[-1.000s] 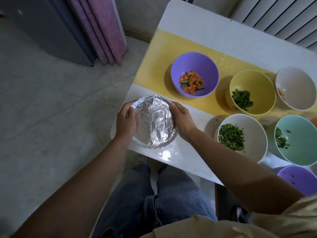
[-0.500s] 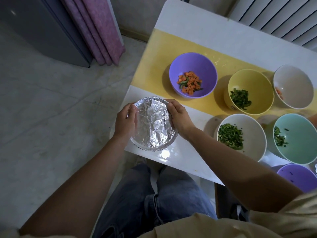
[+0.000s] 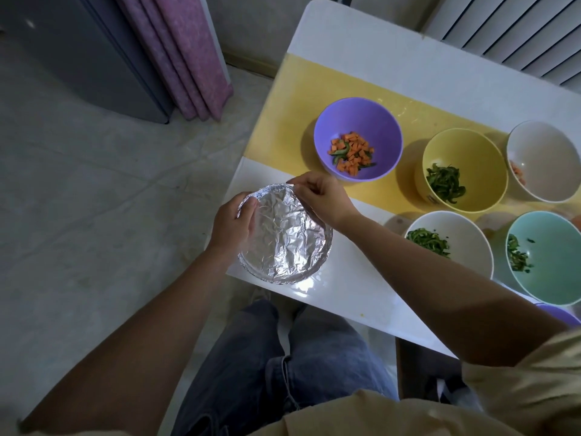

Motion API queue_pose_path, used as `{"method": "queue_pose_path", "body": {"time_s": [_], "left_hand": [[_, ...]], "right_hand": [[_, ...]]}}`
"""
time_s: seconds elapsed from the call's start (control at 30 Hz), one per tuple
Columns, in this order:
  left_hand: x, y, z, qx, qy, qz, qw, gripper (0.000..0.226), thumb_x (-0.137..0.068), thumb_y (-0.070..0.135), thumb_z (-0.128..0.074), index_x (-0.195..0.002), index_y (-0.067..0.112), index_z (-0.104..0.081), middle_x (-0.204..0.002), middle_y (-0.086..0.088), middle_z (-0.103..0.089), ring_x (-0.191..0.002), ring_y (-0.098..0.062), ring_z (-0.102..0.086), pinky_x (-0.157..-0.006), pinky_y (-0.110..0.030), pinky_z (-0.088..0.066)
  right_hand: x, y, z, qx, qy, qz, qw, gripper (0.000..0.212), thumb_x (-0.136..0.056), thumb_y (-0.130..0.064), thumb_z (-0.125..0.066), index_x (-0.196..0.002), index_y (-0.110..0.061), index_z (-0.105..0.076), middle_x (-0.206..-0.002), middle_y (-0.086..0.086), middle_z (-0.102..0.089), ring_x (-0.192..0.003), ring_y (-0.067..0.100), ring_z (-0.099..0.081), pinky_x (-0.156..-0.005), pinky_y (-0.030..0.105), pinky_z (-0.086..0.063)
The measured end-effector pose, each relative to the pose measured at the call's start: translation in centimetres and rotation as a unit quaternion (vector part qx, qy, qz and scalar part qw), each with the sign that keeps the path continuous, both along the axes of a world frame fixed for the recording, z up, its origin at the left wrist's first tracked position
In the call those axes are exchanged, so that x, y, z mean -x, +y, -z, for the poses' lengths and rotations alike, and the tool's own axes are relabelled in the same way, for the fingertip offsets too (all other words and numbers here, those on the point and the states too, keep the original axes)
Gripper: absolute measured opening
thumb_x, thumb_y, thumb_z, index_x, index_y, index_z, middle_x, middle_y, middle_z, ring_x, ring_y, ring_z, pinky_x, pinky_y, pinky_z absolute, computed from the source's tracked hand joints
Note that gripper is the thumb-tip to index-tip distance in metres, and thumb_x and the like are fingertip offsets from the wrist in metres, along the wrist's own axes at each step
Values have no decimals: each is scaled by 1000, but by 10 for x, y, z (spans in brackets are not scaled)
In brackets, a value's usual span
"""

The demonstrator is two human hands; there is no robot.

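**Operator:** Dish position?

**Guide:** Your dish (image 3: 284, 243) is at the near left corner of the table (image 3: 345, 287), on the white part, directly in front of you. Its top is covered with crinkled foil (image 3: 292, 221), folded down around the rim. The view does not show whether the base rests on the table or is held just above it.

**Operator:** Left hand?

**Guide:** Your left hand (image 3: 231, 228) grips the left side of the dish. The fingers curl round the rim. The thumb (image 3: 248, 209) lies on top of the foil.

**Operator:** Right hand?

**Guide:** Your right hand (image 3: 322, 199) is at the far rim. Its fingertips (image 3: 297, 187) are closed in a pinch on the foil edge. The remaining fingers are curled, and the wrist crosses the right side of the dish.

**Operator:** Surroundings?

**Guide:** A purple bowl (image 3: 377, 121) stands just beyond your right hand, on the yellow strip (image 3: 298, 99) of the table. It holds carrot cubes (image 3: 352, 152) mixed with a few green pieces. To its right stands a yellow bowl (image 3: 471, 146) with green strips (image 3: 445, 184). Nearer to you, beside your right forearm, a white bowl (image 3: 465, 234) holds chopped greens (image 3: 427, 242). A teal bowl (image 3: 553, 247) stands at the right edge of the view, also with some greens. All four bowls are apart from the dish.
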State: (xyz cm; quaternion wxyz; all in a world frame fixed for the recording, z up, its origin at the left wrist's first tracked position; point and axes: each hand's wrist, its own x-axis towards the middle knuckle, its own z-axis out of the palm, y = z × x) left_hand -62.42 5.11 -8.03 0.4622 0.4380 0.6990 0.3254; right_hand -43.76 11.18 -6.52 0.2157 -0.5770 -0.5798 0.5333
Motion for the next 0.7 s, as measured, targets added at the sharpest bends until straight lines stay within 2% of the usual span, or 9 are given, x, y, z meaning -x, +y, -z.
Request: {"method": "queue_pose_path", "body": {"time_s": [0.1,0.13,0.23,0.3,0.37,0.43,0.5,0.57,0.7], "left_hand": [[3,4,1,0,-4,27,1000,28,-99,28,-48,-98,6,-66,-85,-7,-68,-80,-17,-61,-75,-32,-45],[3,6,1,4,-2,35,999,28,-99,28,-48,-96,6,-65,-81,-5,-66,-75,-15,-59,-72,-31,-44],[1,10,-2,3,22,56,998,24,-102,20,-48,-101,6,-66,-80,-2,-65,-69,-7,-58,-65,-17,-43],[0,10,-1,-11,43,55,997,24,-102,19,-47,-105,6,-67,-86,-4,-68,-77,-10,-62,-65,-10,-41],[0,9,1,-23,55,53,997,24,-102,19,-47,-107,6,-67,-89,-4,-69,-83,-16,-64,-68,-11,-42],[0,10,3,-27,64,56,996,25,-102,20,-48,-109,6,-67,-89,-3,-69,-85,-17,-64,-68,-10,-42],[1,11,3,-30,70,62,995,25,-103,20,-47,-111,6,-67,-89,-1,-68,-84,-16,-64,-68,-9,-41],[1,11,3,-35,72,67,995,25,-103,20,-47,-109,6,-67,-88,-1,-68,-84,-18,-64,-69,-15,-43],[2,11,6,-24,52,62,996,25,-103,21,-47,-108,6,-67,-91,-4,-70,-88,-21,-66,-76,-28,-46]], "right_hand": [[-1,1,-6,29,28,4,999,18,-96,-12,-60,-110,-4,-67,-65,-8,-63,-43,-2,-50,-46,11,-39],[0,2,-8,24,26,-7,999,24,-96,-11,-60,-117,-2,-65,-68,-16,-65,-46,-5,-54,-49,7,-39],[5,3,-7,-25,-10,-53,998,23,-98,-9,-56,-115,1,-68,-47,-30,-54,-42,-7,-51,-45,7,-35],[7,1,-5,-47,-13,-49,998,21,-97,-6,-55,-110,3,-70,-47,-34,-52,-46,-11,-53,-48,6,-35],[9,0,-4,-67,-21,-45,997,20,-97,-6,-56,-108,3,-70,-48,-36,-52,-48,-13,-53,-50,4,-35],[8,2,-4,-63,-24,-46,997,21,-97,-7,-56,-110,2,-70,-47,-34,-52,-46,-9,-53,-49,6,-34],[7,5,-3,-43,-19,-60,997,23,-99,-10,-54,-114,-4,-69,-44,-25,-51,-39,4,-45,-45,9,-31],[6,5,-2,-31,-25,-77,996,25,-101,-13,-51,-118,-8,-68,-42,-19,-48,-38,7,-37,-44,13,-29],[8,6,-6,-22,-30,-86,996,26,-101,-7,-47,-118,0,-66,-45,-27,-51,-39,1,-45,-44,9,-32]]}}
